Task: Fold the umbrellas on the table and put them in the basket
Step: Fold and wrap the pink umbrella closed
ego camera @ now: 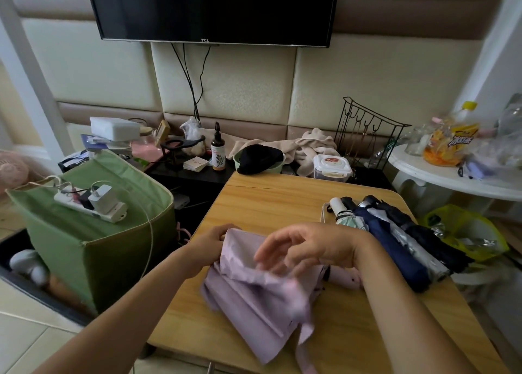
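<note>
Folding is under way on the lilac umbrella [254, 297], which lies loose on the wooden table [268, 201] in front of the person. The left hand [210, 242] grips its far edge with curled fingers; the right hand [308, 249] hovers over the cloth, fingers loosely bent, holding nothing. Three other umbrellas [395, 238] lie bundled side by side to the right. The green basket [113, 246] stands left of the table. Next, likely, the panels need gathering and wrapping tight.

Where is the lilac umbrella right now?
The lilac umbrella lies at the near middle of the wooden table, gripped by the left hand, left of the dark folded umbrellas.
</note>
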Tool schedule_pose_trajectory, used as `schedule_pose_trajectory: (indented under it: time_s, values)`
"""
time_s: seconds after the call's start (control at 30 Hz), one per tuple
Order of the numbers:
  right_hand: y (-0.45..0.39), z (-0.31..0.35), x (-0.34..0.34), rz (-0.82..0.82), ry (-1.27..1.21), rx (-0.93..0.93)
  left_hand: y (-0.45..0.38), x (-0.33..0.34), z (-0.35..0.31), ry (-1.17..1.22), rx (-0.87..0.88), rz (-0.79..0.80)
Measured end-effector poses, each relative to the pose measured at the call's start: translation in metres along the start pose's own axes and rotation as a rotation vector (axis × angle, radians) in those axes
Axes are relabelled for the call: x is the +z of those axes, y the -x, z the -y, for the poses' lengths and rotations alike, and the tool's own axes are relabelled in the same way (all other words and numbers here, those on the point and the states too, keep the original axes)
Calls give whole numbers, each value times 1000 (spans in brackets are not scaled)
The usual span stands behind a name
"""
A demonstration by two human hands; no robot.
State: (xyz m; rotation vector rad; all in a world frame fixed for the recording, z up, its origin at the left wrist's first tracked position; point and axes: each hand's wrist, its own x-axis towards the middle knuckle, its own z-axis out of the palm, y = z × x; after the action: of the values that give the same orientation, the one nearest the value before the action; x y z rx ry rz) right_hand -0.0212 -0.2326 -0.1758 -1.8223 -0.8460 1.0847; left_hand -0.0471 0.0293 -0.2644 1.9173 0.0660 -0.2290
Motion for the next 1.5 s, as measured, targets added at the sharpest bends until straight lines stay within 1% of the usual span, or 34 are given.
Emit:
schedule_pose_trajectory:
  time_s: [0.03, 0.07, 0.1, 0.13, 0.17, 0.2, 0.23, 0.27, 0.3, 0.33, 0.4, 0.43, 0.5, 0.6, 0.63, 0.73, 0.77, 0.8, 0.83, 0.9, 0.93, 1.0, 1.07, 1.13, 1.2, 1.23, 1.3, 1.33, 1.4, 1.43, 1.5]
  values:
    - [1, 3, 3, 98, -44, -4, 0, 0, 0, -21, 8, -5]
    - [2, 4, 5, 139, -58, -34, 0, 0, 0, -39, 19, -4]
    - [1, 5, 5, 86, -62, -76, -1, -1, 1, -56, 28, 3]
    - [-3, 5, 4, -57, -64, -117, -2, -1, 1, -72, 32, 12]
    - [-8, 2, 3, -259, -46, -146, -1, -1, 0, -81, 34, 17]
    - [-15, -5, 0, -488, 23, -154, 0, -1, -1, -85, 35, 18]
    - [-21, -13, -4, -694, 150, -135, 2, -1, -2, -90, 34, 20]
    - [-26, -21, -7, -815, 288, -80, 3, -1, -4, -99, 32, 21]
    - [-29, -29, -7, -825, 370, -14, 4, -1, -4, -108, 34, 23]
    - [-32, -36, -6, -755, 400, 61, 4, -1, -4, -117, 39, 23]
    - [-36, -47, -2, -559, 388, 198, 6, -1, -4, -144, 46, 9]
    - [-38, -51, 0, -502, 420, 226, 5, 0, -4, -164, 47, -5]
    - [-43, -55, 2, -487, 494, 242, 5, 2, -5, -179, 32, -39]
    - [-46, -53, 2, -491, 515, 248, 3, 5, -11, -140, -71, -84]
    - [-46, -52, 2, -481, 510, 247, 2, 5, -14, -105, -117, -88]
    - [-47, -50, 3, -477, 484, 256, 7, 5, -26, 175, -293, -66]
    - [-48, -50, 3, -483, 486, 261, 9, 5, -28, 234, -338, -55]
    - [-49, -50, 4, -490, 495, 265, 9, 7, -27, 213, -342, -36]
    - [-49, -50, 4, -496, 510, 268, 11, 10, -26, 131, -319, -10]
    - [-49, -49, 5, -499, 539, 278, 15, 15, -22, -114, -285, 4]
    - [-49, -48, 5, -494, 547, 287, 16, 15, -22, -182, -287, 8]
    - [-48, -46, 6, -463, 546, 299, 17, 12, -22, -189, -264, 28]
    - [-47, -40, 7, -397, 563, 318, 19, 8, -23, -161, -236, 50]
    - [-47, -34, 8, -323, 645, 364, 22, 7, -25, -185, -200, 86]
    - [-50, -31, 11, -294, 728, 398, 25, 9, -26, -229, -160, 137]
    - [-52, -30, 13, -303, 746, 394, 26, 10, -28, -228, -137, 139]
    - [-54, -30, 16, -334, 749, 368, 26, 8, -31, -233, -99, 61]
    - [-54, -29, 17, -350, 752, 361, 26, 7, -32, -303, -57, 12]
    - [-54, -27, 19, -370, 778, 353, 23, 5, -33, -641, 68, -35]
    - [-55, -25, 19, -377, 801, 345, 23, 8, -35, -804, 134, -40]
    - [-56, -21, 21, -382, 844, 318, 25, 18, -43, -1007, 236, -16]
